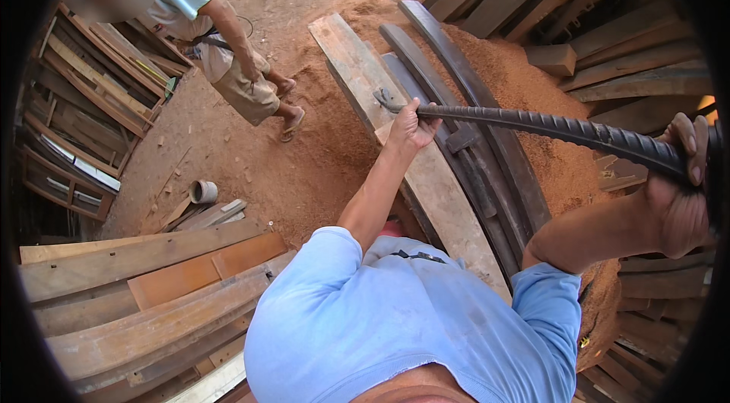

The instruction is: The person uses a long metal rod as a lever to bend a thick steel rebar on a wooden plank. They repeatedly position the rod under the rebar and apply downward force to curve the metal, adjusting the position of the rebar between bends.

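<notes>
A long dark ribbed steel pry bar point(532, 120) runs across in front of me, held in both hands. Its curved, claw-like tip lies over a pale, worn wooden plank point(449, 182). My left hand point(413, 129) is closed round the bar close to that tip, just above the plank. At the far right, my right hand point(680, 182) grips the thicker-looking end, which runs to the picture's dark rim. Beside the plank, on its right, several dark beams point(498, 137) lie lengthwise, passing under the bar.
A person point(236, 61) in a light shirt and shorts stands at the upper left. Reddish sawdust point(563, 152) is heaped right of the beams. Stacked boards lie at the lower left point(152, 304) and right point(654, 53). A small bucket point(203, 191) rests on the ground.
</notes>
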The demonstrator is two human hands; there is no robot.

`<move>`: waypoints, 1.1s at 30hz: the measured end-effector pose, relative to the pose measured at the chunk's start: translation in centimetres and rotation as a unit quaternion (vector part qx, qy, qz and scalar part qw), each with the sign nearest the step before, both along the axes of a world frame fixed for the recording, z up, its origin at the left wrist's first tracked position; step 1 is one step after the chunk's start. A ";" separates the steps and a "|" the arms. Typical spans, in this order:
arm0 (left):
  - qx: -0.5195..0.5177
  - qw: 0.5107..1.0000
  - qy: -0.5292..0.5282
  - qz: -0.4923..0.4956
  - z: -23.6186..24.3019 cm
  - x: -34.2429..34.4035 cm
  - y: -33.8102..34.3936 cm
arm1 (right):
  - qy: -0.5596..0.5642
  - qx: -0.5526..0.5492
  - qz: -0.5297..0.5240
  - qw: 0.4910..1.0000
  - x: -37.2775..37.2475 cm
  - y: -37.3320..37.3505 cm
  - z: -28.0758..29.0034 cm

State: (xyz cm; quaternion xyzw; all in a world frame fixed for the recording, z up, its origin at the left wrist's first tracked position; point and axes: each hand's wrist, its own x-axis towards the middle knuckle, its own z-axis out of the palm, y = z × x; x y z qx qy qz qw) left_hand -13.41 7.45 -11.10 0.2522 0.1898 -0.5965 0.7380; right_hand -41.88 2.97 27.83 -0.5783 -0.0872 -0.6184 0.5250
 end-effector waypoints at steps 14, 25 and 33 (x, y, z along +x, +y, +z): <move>-0.049 0.998 0.017 -0.034 -8.2 -3.8 1.8 | -0.087 0.125 -0.043 0.987 -17.5 11.0 -10.0; 0.054 0.998 -0.015 0.007 -9.5 -8.4 1.9 | 0.047 0.334 -0.128 0.933 -26.0 21.0 -24.6; -0.101 0.992 0.070 -0.042 1.2 -27.9 8.4 | 0.171 0.309 -0.033 0.935 -30.0 19.9 -25.7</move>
